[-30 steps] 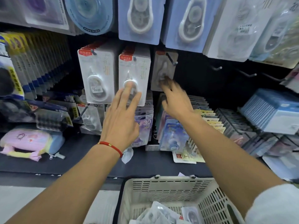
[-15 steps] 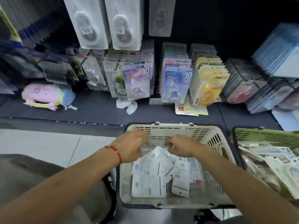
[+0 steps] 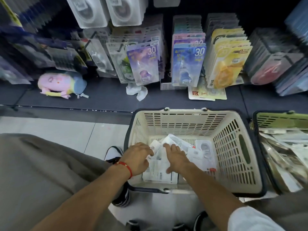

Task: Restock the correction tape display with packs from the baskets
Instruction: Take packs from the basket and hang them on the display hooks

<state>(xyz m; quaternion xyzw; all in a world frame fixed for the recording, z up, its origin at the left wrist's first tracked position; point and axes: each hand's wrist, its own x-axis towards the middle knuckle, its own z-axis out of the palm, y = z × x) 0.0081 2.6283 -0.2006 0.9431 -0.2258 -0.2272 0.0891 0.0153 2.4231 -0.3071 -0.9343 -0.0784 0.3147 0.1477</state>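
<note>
White correction tape packs [image 3: 168, 165] lie loose in a heap on the bottom of the cream basket [image 3: 233, 147], mostly at its near-left side. Basket sits on the pale tiled floor [image 3: 66, 130], just in front of the dark shelf [image 3: 108, 97].

Both hands are inside the cream basket, on top of the packs. Left hand [image 3: 137, 158], red string bracelet [image 3: 126, 167] at the wrist: fingers curled down over the heap at the basket's left wall; can't tell if they actually grip a pack. Right hand [image 3: 176, 157]: fingers spread and fairly straight, palm down, resting on the packs, nothing grasped.

Right of the cream basket, almost touching: green basket [image 3: 280, 120], also full of clear-wrapped packs, cut by the frame edge.

Behind the cream basket, on the shelf: upright rows of carded tape packs, purple "30" [image 3: 143, 64], blue "30" [image 3: 188, 64], yellow [image 3: 228, 64]. Flat card [image 3: 203, 95] lies in front of the yellow row. Crumpled white paper [image 3: 136, 91] under the purple row. Far left of it, a pastel plush pouch [image 3: 61, 84].

Above those, white tape packs [image 3: 106, 10] hang on pegs.

Left of the cream basket: grey trouser leg [image 3: 41, 172], striped shoe [image 3: 115, 152] on the tiles.
</note>
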